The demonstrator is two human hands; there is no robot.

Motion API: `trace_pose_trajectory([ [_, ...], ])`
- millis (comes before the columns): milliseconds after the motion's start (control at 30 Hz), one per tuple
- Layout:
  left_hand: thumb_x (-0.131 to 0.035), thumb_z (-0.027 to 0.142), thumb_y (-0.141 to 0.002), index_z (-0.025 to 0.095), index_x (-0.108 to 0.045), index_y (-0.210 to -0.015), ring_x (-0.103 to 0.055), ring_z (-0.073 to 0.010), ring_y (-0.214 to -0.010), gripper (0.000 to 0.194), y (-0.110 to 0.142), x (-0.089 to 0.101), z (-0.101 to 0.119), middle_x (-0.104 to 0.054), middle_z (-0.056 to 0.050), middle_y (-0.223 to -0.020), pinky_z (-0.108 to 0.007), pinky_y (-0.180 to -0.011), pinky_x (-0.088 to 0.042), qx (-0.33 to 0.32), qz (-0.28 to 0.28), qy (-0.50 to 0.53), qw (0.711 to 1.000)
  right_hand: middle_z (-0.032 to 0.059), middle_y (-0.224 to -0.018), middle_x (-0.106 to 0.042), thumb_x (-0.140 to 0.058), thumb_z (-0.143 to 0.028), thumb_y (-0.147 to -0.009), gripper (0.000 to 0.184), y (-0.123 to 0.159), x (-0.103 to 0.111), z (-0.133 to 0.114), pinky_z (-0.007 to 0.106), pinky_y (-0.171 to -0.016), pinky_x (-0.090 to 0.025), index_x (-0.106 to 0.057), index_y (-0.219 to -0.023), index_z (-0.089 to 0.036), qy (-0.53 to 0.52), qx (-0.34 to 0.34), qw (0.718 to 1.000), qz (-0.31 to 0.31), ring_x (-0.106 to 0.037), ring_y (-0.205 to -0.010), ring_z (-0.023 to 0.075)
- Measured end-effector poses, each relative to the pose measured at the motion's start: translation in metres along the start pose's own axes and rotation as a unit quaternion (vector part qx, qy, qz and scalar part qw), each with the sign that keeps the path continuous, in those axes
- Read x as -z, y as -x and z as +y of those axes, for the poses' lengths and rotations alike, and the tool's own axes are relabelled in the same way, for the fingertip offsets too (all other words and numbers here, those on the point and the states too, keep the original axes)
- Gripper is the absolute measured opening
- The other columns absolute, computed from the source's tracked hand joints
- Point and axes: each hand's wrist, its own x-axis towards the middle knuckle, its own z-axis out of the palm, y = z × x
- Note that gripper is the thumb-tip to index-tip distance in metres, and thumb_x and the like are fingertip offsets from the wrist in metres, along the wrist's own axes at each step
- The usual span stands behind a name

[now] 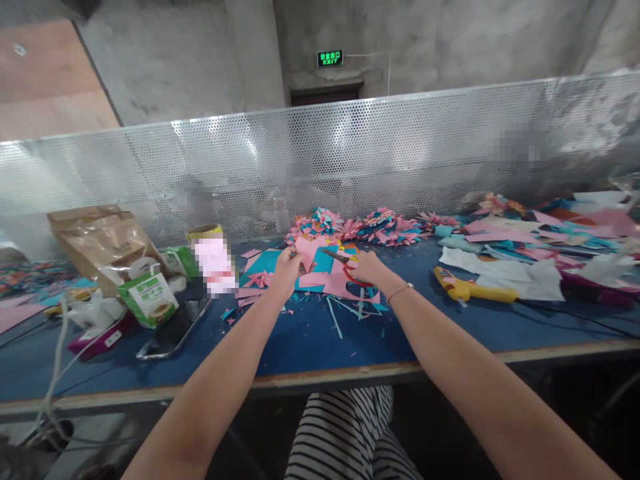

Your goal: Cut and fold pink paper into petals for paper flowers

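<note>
Between the fingers of my left hand (287,267) is a piece of pink paper (311,251), raised above the table. My right hand (371,268) grips a pair of scissors (349,263) by the red handles, and the blades point left toward the pink paper. Beneath both hands lie blue paper sheets (267,262) and pink paper sheets (345,285). Thin blue and pink paper scraps (334,317) are strewn in front of them. Just behind, pink and blue fringed paper flowers (383,228) are heaped.
A yellow glue gun (470,290) with a black cord lies at right, near white and pink papers (510,273). At left are a brown paper bag (100,240), a green-and-white box (150,297) and a phone (173,330). A perforated metal screen (400,147) stands along the back.
</note>
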Motion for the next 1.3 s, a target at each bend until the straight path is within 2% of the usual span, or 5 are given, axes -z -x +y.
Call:
trace_pose_trajectory([
  [300,-0.061,0.021,-0.058,0.016,-0.05,-0.066,-0.055,-0.0109,-0.049,0.014,-0.011,0.01,-0.004,-0.053,0.003,-0.053,-0.026,-0.052,-0.046,-0.058,0.059,0.017,0.996,0.0112,-0.095,-0.059,-0.051,-0.043,-0.073,0.035,0.006,0.009,-0.015,0.028,-0.069,-0.041,-0.049,-0.093,-0.014,-0.355,0.037,0.929,0.102,-0.055,-0.082,0.0182],
  [533,-0.068,0.025,-0.051,0.014,-0.057,-0.058,-0.052,-0.0104,-0.054,0.017,0.0,0.003,-0.003,-0.053,0.001,-0.055,-0.026,-0.055,-0.044,-0.026,-0.039,-0.011,0.999,-0.0038,-0.068,-0.046,-0.063,-0.042,-0.06,0.037,0.02,0.01,-0.043,0.024,-0.051,-0.036,-0.04,-0.077,-0.019,-0.56,0.097,0.819,0.078,-0.041,-0.054,0.0081],
  [800,-0.072,0.03,-0.049,0.014,-0.059,-0.06,-0.053,-0.0101,-0.056,0.023,0.002,-0.001,-0.007,-0.056,0.001,-0.059,-0.027,-0.059,-0.044,-0.025,-0.077,0.02,0.997,-0.0045,-0.067,-0.042,-0.066,-0.038,-0.055,0.039,0.018,0.007,-0.052,0.024,-0.05,-0.033,-0.038,-0.075,-0.019,-0.586,0.095,0.794,0.128,-0.036,-0.054,0.0076],
  [1000,-0.068,0.035,-0.055,0.014,-0.059,-0.062,-0.051,-0.0102,-0.055,0.023,-0.003,0.002,-0.011,-0.054,0.001,-0.058,-0.025,-0.056,-0.044,-0.105,-0.035,-0.063,0.992,-0.005,-0.064,-0.039,-0.066,-0.04,-0.054,0.04,0.014,0.002,-0.051,0.025,-0.05,-0.033,-0.037,-0.072,-0.02,-0.58,0.115,0.797,0.122,-0.035,-0.054,0.0081],
  [1300,-0.068,0.026,-0.052,0.015,-0.062,-0.058,-0.052,-0.0097,-0.056,0.014,-0.002,0.002,-0.006,-0.056,0.001,-0.059,-0.025,-0.057,-0.045,-0.087,-0.028,0.002,0.996,-0.0049,-0.066,-0.04,-0.067,-0.041,-0.052,0.044,0.021,0.009,-0.055,0.026,-0.054,-0.034,-0.036,-0.076,-0.02,-0.605,0.124,0.78,0.1,-0.037,-0.057,0.0085],
])
